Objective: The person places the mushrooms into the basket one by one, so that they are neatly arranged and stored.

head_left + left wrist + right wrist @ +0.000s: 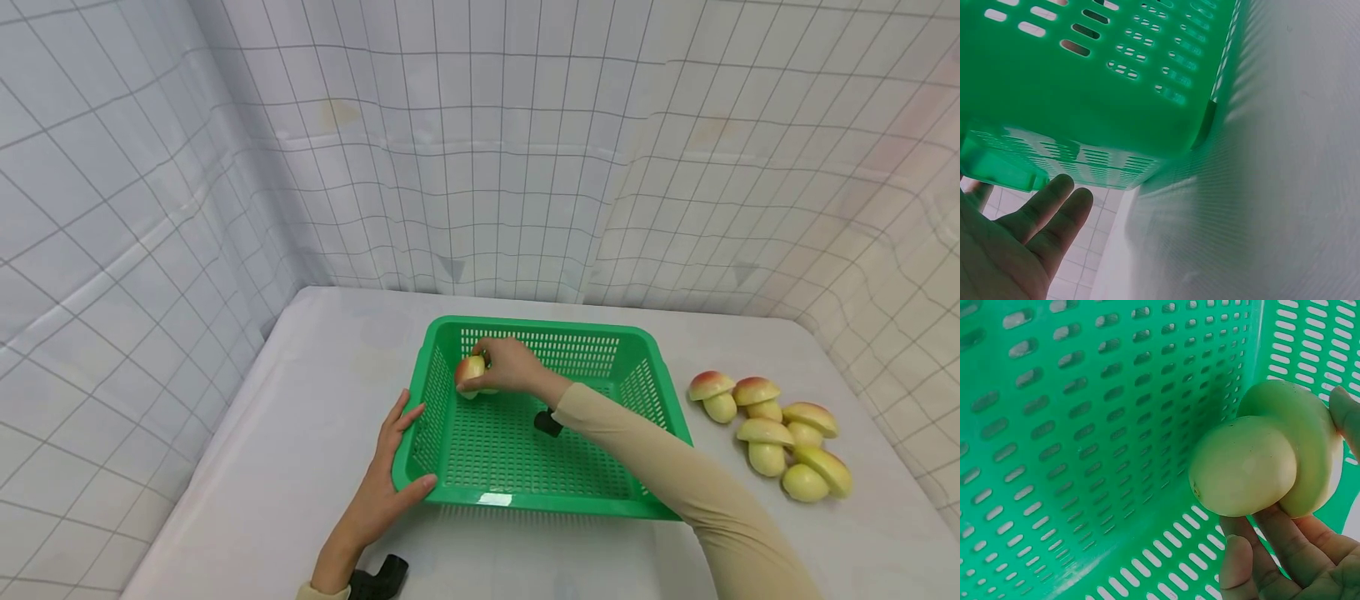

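A toy mushroom [470,370] with a reddish-yellow cap and pale stem is inside the far left corner of a green plastic basket [555,505]. My right hand [512,365] holds it by the cap, as the right wrist view shows: thumb on one side, fingers beneath the pale yellow-green mushroom [1250,465]. Its stem end faces that camera. Outside the basket's left side, my left hand [381,493] has its fingers spread along the wall and its thumb at the front left corner of the rim. The left wrist view shows those fingers extended beside the slotted wall [1072,94].
Several similar toy mushrooms [767,446] lie grouped on the white table [300,467] to the right of the basket. White curtains [510,150] with a dark grid pattern stand behind and along both sides. Black wrist-camera mounts [392,575] show near the wrists.
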`<state>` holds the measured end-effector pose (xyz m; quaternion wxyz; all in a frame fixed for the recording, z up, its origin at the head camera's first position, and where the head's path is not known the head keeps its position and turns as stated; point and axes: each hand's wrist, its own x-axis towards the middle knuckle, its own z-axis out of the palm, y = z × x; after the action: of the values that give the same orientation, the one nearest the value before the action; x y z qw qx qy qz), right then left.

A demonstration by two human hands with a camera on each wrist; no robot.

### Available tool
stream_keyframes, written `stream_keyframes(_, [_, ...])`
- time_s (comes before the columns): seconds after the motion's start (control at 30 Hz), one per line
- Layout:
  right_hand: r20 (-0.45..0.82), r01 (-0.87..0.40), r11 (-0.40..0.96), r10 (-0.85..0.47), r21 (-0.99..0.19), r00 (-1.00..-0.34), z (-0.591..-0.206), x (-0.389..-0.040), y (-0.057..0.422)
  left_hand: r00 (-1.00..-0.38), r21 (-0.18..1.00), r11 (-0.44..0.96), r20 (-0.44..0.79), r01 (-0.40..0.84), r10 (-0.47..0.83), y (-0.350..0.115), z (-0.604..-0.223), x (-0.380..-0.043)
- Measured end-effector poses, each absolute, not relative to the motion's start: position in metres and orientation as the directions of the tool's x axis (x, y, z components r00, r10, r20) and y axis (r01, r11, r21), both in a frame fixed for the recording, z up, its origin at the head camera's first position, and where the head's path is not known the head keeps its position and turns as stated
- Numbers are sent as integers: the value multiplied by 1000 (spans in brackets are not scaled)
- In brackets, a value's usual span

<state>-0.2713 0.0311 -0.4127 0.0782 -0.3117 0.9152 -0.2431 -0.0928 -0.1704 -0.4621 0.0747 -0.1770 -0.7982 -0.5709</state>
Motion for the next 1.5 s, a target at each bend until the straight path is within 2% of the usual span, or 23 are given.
stream_keyframes(0.7, [33, -562, 694, -616, -450, -787, -415, -268, 28, -923, 885, 279, 327, 374, 202, -171, -464, -94])
stream_keyframes(1.5, [5, -524, 697, -599, -490, -801, -414, -268, 35, -922, 881, 283, 332, 379, 200, -171, -465, -94])
